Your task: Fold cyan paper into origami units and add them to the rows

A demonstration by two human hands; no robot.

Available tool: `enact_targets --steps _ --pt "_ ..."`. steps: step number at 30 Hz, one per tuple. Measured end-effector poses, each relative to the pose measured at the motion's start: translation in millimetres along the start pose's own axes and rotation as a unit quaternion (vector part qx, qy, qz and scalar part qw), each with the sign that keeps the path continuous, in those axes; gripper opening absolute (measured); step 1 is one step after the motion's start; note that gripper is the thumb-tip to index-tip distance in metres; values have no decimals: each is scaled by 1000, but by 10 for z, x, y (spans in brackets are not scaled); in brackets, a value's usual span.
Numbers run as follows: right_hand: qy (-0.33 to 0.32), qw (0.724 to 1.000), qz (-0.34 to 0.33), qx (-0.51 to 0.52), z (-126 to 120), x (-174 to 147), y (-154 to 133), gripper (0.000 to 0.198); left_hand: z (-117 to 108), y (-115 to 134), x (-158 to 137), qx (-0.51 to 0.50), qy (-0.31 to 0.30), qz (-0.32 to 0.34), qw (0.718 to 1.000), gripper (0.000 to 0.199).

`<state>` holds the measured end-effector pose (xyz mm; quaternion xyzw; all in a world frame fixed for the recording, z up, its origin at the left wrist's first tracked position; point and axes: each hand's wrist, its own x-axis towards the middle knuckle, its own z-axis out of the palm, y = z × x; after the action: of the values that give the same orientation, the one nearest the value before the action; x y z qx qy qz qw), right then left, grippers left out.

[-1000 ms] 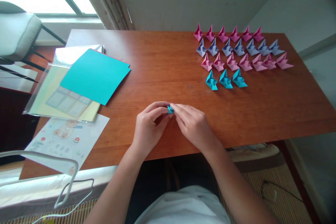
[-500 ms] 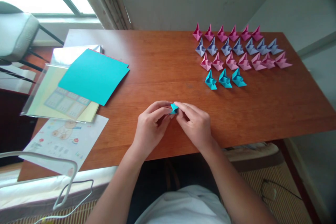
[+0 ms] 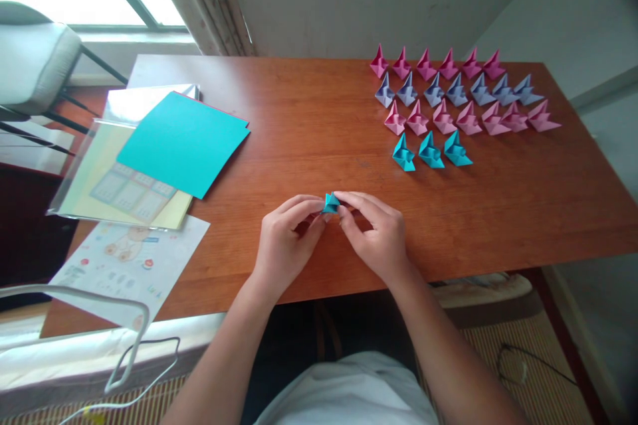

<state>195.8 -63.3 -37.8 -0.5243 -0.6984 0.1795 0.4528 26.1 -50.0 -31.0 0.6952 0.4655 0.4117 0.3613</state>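
Observation:
Between my fingertips, over the near part of the wooden table [image 3: 279, 146], is a small folded piece of turquoise paper [image 3: 331, 203]. My left hand [image 3: 289, 236] pinches its left side with thumb and fingers. On the opposite side, my right hand [image 3: 376, 229] grips it the same way. Fingers cover part of the paper, so its full shape is hidden. Beyond my right hand stand three turquoise origami pieces [image 3: 431, 151] in a short row. Behind them come rows of light pink [image 3: 468, 119], lilac [image 3: 456, 91] and deep pink origami pieces [image 3: 448, 65].
On the left, turquoise sheets [image 3: 184, 143] lie over a clear packet of yellow paper [image 3: 172, 212]. A printed sheet with a bear [image 3: 169, 252] is nearer me. A white curved tube [image 3: 100, 299] crosses the lower left. A chair [image 3: 37, 66] stands by the window.
The turquoise piece has turned a little between my fingers and shows more of its folded face. My right fingers have shifted slightly on it. The whole view has moved slightly.

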Motion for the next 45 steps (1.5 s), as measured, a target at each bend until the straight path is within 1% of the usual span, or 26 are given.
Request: enact_targets --steps 8,13,15,18,20,24,27,29,31,34,38,42,45 --pt "-24 997 8 79 -40 17 12 25 -8 -41 -19 -65 -4 -23 998 8" --pt "10 992 33 121 -39 9 15 21 -9 -6 -7 -53 16 -19 998 10" --pt "24 992 45 116 -42 3 12 19 -13 3 0 -82 32 -33 996 14" --pt "27 993 43 105 -51 -1 5 20 -20 0 6 -136 35 -58 988 15" --pt "21 993 39 111 -57 0 -4 21 -21 -7 5 -169 29 -80 982 15" --pt "-1 989 39 144 -62 4 -21 19 -15 -5 -5 -216 25 -122 968 23" --pt "-6 985 49 167 -54 4 -22 17 -18 14 -7 -218 42 -117 968 17" --pt "-6 983 70 168 -48 4 -14 18 -23 21 -6 -224 50 -107 967 11" --pt "-19 982 84 166 -45 3 -2 18 -27 19 -3 -223 50 -94 969 9" --pt "-39 983 70 164 -45 1 14 14 -32 9 0 -195 48 -67 977 10" --pt "-21 986 70 152 -49 -7 21 15 -30 18 0 -170 43 -41 984 9" --pt "-11 991 47 128 -60 -6 11 13 -27 48 -8 -175 57 -68 981 8" --pt "-11 989 53 138 -80 0 -5 14 -39 68 -4 -186 62 -102 975 10"
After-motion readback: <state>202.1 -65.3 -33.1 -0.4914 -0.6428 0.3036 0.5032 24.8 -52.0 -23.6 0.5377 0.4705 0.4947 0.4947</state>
